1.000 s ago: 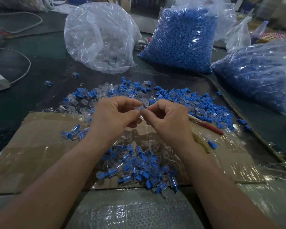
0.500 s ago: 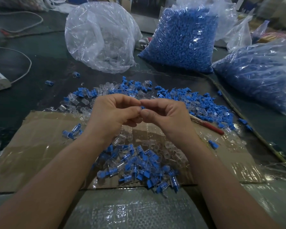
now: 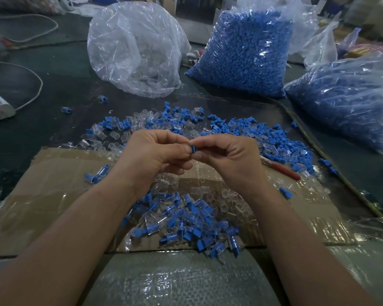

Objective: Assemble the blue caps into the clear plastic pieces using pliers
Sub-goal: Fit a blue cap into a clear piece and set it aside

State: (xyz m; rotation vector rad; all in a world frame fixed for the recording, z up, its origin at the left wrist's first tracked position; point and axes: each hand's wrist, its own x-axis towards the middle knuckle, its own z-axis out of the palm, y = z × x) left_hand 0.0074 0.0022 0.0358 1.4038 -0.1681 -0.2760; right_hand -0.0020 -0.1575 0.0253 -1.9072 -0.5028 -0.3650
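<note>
Dark rubber-like sheeting covers the desk (image 3: pixel 53 102). At its far side stand a clear bag (image 3: pixel 137 49) of clear plastic pieces and two bags of blue caps, one in the centre (image 3: pixel 241 54) and one at the right (image 3: pixel 341 102). A taped cardboard sheet (image 3: pixel 53 195) lies at the near side. A loose pile (image 3: pixel 274 138) of unassembled caps and clear pieces spreads across its far edge, and the finished pile (image 3: pixel 186 221) lies at its near edge, below the wrists.

The left grip (image 3: pixel 150 155) and right grip (image 3: pixel 228 157) meet above the cardboard. Both are closed, and their fingertips pinch one blue cap (image 3: pixel 193 149) between them. The clear piece meant for it is hidden inside the fingers and cannot be confirmed. The pliers (image 3: pixel 283 171) lie on the desk just right of the right grip, red handle showing, with neither grip on them.

Change: one second ago a pale part showed between the fingertips. Half a second ago only a speck of blue was visible. Now the cap stands exposed at the pinch point, and the grips sit slightly closer together. Judged meaning: the cap is being seated by finger pressure, so the plier step for this unit is not yet done.

Markings: no brand or label can be read. The faint print on the film-covered surface (image 3: pixel 164 281) at the near edge is too blurred to make out.
</note>
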